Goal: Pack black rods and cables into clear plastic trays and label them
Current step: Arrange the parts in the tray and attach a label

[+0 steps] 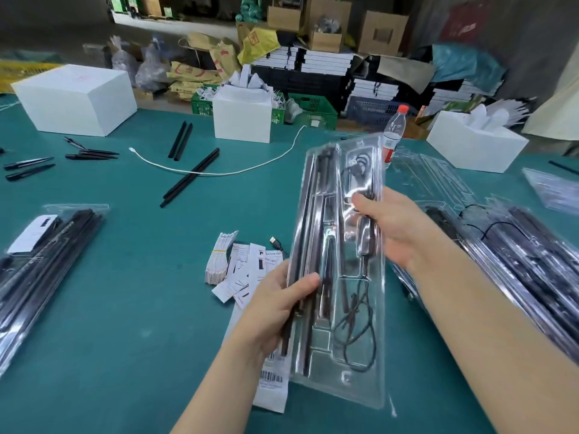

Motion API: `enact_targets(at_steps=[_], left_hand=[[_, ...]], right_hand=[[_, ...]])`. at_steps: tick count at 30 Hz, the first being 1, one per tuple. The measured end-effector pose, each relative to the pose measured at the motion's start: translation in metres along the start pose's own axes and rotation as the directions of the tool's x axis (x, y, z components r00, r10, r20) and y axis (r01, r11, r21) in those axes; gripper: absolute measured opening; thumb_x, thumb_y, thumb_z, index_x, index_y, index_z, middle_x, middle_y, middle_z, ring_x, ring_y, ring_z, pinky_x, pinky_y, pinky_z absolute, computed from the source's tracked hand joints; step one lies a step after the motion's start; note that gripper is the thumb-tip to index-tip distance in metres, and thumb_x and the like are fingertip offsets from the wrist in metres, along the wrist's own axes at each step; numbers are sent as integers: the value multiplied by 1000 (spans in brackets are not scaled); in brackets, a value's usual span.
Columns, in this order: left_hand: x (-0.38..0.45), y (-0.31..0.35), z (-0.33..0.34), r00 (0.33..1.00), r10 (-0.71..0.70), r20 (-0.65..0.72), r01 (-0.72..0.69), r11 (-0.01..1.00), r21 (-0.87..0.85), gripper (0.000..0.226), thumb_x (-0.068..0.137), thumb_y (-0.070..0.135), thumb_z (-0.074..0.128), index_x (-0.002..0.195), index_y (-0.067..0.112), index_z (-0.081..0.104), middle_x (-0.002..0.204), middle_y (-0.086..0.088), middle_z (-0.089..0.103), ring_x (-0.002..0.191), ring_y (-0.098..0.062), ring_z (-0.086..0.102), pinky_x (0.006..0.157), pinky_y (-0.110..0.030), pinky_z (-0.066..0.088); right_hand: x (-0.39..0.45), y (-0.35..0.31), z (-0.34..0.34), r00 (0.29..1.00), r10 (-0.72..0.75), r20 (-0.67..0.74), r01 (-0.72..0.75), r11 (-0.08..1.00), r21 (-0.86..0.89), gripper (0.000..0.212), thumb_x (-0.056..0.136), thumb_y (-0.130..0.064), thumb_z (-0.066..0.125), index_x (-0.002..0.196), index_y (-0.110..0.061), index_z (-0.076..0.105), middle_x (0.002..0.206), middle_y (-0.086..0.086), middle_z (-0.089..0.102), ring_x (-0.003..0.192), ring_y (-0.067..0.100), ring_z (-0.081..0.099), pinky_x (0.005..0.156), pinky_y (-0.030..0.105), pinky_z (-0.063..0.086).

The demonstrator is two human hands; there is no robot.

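Note:
I hold a long clear plastic tray [357, 364] above the green table, tilted away from me. Black rods [308, 220] lie in its left channels and a black cable [354, 321] coils in its right part. My left hand [275, 296] grips the tray's left edge, thumb across the rods. My right hand [394, 223] grips the right edge near the middle, thumb on the cable compartment. Loose black rods [191, 177] lie on the table at the back left. White labels [235, 264] lie under the tray, and a barcode sheet [271, 383] shows below my left wrist.
Packed trays are stacked at the right [517, 261] and bagged ones at the left [40, 267]. White boxes [75, 98] [242, 117] [476, 142] stand along the back. A water bottle [395, 133] rises behind the tray. A white cable [219, 172] crosses the table.

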State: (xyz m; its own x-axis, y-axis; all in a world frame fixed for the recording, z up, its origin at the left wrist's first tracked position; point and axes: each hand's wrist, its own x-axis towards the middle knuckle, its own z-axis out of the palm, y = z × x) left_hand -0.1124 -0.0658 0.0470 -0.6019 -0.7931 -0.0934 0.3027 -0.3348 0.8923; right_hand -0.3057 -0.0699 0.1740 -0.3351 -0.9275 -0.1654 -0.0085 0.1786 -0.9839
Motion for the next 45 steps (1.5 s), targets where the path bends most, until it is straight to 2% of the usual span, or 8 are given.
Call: enact_targets(at_steps=[3,6,10,18,21,32,39,45], left_hand=[[1,-3,1,999,0,-46,1,1000,28,28,83,26,79,109,21,71,111,-19,73,98,-36,71,80,-43,60],[1,-5,3,995,4,-96,-1,1000,29,26,83,23,79,108,19,71,109,-19,73,97,-36,72,78,-43,61],[2,-5,0,981,39,-189,-36,999,20,33,86,20,76,116,11,66,105,-16,75,90,-29,74,68,-34,60],[9,-9,-14,940,143,-311,-128,989,70,36,83,25,80,116,18,66,110,-11,75,99,-28,73,75,-35,61],[10,-14,-13,938,161,-307,-116,980,161,55,72,43,84,118,23,64,117,-4,73,110,-25,69,95,-47,54],[11,-21,-9,923,163,-348,-93,974,209,31,85,24,80,111,21,65,105,0,76,99,-19,73,91,-46,57],[12,-24,-7,892,137,-430,64,905,420,62,76,53,79,127,30,52,126,13,59,109,9,55,90,-17,42],[12,-31,-6,878,213,-428,181,681,709,82,88,60,62,153,22,30,151,-1,41,133,-20,46,108,-34,37]], right_hand=[[-3,14,-4,998,54,-27,-53,998,44,26,94,-25,68,115,-11,64,77,-5,74,72,13,71,65,38,58],[-6,27,-6,986,165,-7,-163,982,90,52,87,-43,71,124,-7,62,109,8,72,98,27,69,94,54,54],[-17,47,-5,966,215,141,-217,976,-4,63,78,-57,67,121,-12,64,117,12,71,99,34,72,83,54,59],[-64,100,-20,803,346,485,-300,938,-174,42,87,-16,75,122,-2,57,110,19,72,102,38,70,76,39,61],[-75,113,-22,823,330,463,-289,944,-159,49,83,-10,79,122,1,53,107,22,72,101,39,71,79,37,60],[-89,135,-20,892,282,353,-291,956,-30,52,72,-9,83,117,-3,59,99,27,72,94,40,72,76,38,60],[-90,143,-24,886,314,341,-345,938,33,47,74,-3,80,116,-1,59,97,30,71,91,41,72,77,45,61],[-95,152,-32,864,373,338,-418,906,70,49,73,-8,78,118,1,60,102,28,72,91,36,73,72,40,61]])
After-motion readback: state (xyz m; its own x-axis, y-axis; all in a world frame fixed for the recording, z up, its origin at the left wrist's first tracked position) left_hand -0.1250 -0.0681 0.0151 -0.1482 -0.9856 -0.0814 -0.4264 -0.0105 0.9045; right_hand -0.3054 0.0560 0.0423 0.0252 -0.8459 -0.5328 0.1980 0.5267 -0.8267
